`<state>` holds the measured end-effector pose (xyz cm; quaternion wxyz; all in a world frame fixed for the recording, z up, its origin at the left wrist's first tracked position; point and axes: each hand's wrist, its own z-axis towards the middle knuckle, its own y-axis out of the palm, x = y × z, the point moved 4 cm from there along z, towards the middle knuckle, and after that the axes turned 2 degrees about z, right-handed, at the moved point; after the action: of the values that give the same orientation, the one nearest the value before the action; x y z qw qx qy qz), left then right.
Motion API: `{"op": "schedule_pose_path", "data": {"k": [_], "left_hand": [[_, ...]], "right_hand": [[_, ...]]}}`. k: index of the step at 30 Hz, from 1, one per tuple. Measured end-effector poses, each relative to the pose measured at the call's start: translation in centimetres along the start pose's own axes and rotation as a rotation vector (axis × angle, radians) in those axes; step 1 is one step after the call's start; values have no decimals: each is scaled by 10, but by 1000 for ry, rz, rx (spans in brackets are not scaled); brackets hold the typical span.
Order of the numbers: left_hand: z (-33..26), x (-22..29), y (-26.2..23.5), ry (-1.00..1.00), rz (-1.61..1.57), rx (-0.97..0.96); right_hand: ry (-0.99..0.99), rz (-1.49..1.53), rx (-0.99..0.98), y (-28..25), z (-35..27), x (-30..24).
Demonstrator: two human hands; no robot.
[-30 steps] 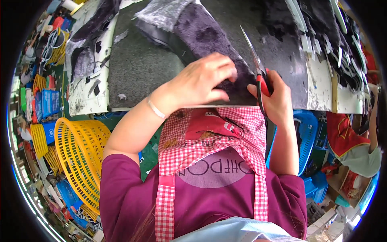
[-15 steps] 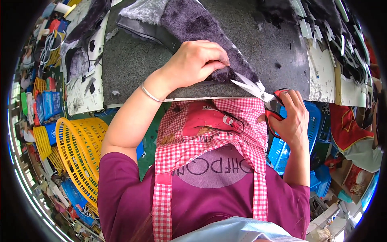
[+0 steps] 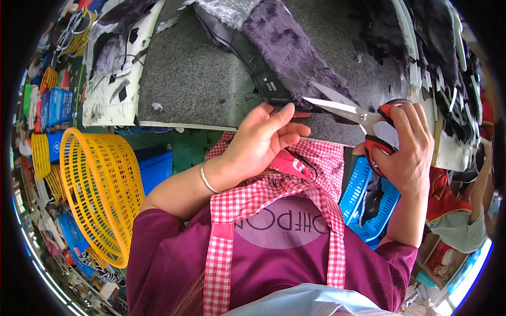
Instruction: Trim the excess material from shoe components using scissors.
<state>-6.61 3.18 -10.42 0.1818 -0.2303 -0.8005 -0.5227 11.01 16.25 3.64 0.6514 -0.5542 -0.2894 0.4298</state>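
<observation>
A boot-shaft piece of dark purple fur (image 3: 292, 47) with a black smooth outer side (image 3: 247, 59) lies slantwise on the dark work board (image 3: 182, 73). My left hand (image 3: 261, 139) grips its near end at the board's front edge, thumb on top and the other fingers loosely curled. In my right hand (image 3: 408, 150) is a pair of scissors (image 3: 363, 115) with red and black handles. Their blades are parted, the tips pointing left over the fur's near right edge. Whether the blades touch the fur, I cannot tell.
Dark fur pieces with pale strips (image 3: 440, 58) are heaped at the right; more scraps (image 3: 108, 58) lie at the left. A yellow basket (image 3: 66, 195) stands left of me, a blue basket (image 3: 387, 203) below my right hand. Another person's arm (image 3: 482, 179) shows at the far right.
My left hand has come nearer and turned palm up, from on the fur to the piece's near end. The black side now shows more. The scissors have shifted slightly right.
</observation>
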Motion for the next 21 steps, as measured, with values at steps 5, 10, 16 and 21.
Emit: {"op": "schedule_pose_path", "data": {"k": [5, 10, 16, 21], "left_hand": [[4, -5, -9, 49, 42, 82], [4, -5, -9, 139, 155, 45], [6, -2, -9, 131, 127, 6], [5, -3, -8, 143, 223, 9]], "right_hand": [[-76, -25, -128, 15, 12, -6], [-82, -28, -176, 28, 8, -2], [-124, 1, -184, 27, 11, -1], [-93, -114, -175, 26, 8, -3]]}}
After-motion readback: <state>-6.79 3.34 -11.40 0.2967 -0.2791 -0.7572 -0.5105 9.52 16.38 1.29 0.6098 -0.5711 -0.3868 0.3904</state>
